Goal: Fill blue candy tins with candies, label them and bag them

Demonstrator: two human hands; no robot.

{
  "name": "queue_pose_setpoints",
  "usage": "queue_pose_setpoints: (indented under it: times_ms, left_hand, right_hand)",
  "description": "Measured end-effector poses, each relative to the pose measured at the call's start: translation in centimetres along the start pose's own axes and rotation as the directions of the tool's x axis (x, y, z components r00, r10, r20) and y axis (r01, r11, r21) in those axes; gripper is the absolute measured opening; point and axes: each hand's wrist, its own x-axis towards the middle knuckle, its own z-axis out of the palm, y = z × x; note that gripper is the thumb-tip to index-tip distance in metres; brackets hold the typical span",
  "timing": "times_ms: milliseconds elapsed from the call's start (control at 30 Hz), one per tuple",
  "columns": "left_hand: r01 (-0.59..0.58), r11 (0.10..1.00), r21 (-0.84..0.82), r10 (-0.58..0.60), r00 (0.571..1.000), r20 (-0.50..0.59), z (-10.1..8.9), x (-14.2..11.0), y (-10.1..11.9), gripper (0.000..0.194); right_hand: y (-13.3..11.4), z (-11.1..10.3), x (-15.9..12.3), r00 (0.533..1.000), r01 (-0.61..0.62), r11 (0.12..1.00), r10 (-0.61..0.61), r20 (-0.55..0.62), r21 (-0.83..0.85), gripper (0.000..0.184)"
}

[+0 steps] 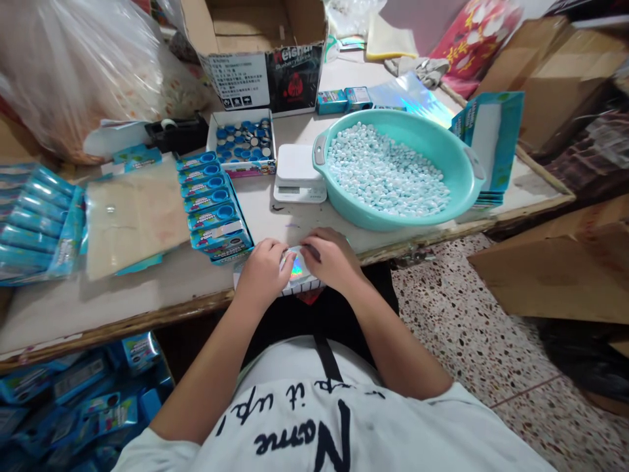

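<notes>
Both my hands rest at the near edge of the table on a small shiny holographic pouch (296, 269). My left hand (263, 270) has its fingers curled over the pouch's left side. My right hand (330, 257) presses its fingers together on the pouch's top right. Most of the pouch is hidden under my hands. Just beyond stands a teal basin (469, 172) full of small white-blue candies (386, 172), and a white scale (299, 174) sits to its left.
A row of blue packaged boxes (213, 206) lies left of my hands, beside a cardboard sheet (132, 216). A tray of blue caps (242, 143) and an open carton (260, 52) stand at the back. Flat blue cartons (486, 141) lean right of the basin.
</notes>
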Motion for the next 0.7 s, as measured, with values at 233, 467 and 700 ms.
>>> queue_pose_setpoints:
  times_ms: [233, 467, 700]
  left_hand:
    - [0.034, 0.998, -0.048, -0.034, 0.999, 0.009, -0.39, 0.07, 0.17, 0.018]
    - [0.114, 0.992, -0.063, -0.111, 0.993, 0.048, -0.32, 0.50, 0.19, 0.013]
    - [0.070, 0.995, -0.069, -0.067, 0.996, 0.050, -0.15, 0.28, 0.09, 0.017]
  right_hand:
    - [-0.03, -0.08, 0.00, 1.000, -0.018, 1.000, 0.018, 0.006, 0.013, 0.016]
    - [-0.15, -0.32, -0.05, 1.000, -0.011, 1.000, 0.011, 0.021, 0.006, 0.017]
    - [-0.10, -0.19, -0.06, 1.000, -0.008, 1.000, 0.008, 0.016, -0.003, 0.017]
